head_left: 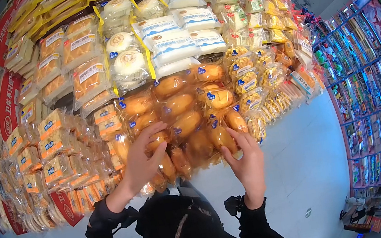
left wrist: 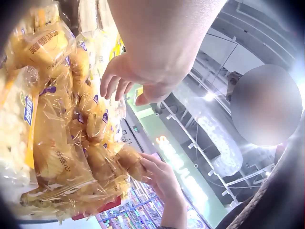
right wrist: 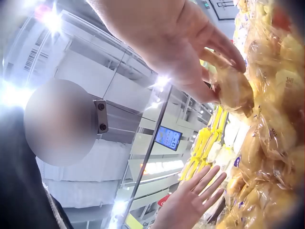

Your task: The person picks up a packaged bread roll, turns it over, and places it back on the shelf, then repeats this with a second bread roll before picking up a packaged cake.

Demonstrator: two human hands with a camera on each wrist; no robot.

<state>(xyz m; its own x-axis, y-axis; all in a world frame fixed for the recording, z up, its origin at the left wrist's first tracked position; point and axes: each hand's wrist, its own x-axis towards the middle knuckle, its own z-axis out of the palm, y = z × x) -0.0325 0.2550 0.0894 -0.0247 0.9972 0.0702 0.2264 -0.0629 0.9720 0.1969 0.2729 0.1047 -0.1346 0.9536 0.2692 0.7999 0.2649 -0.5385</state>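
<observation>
While your left hand (head_left: 144,163) is open with fingers spread near a pile of golden-brown buns in clear plastic (head_left: 186,122), your right hand (head_left: 247,162) is partly closed, gripping one golden-brown plastic-wrapped bun (right wrist: 233,90) between thumb and fingers. This held bun is right of your left hand. Noted: square orange-labelled packs (head_left: 53,145) left of your left hand; white-and-blue rectangular packets (head_left: 171,48) beyond both hands.
</observation>
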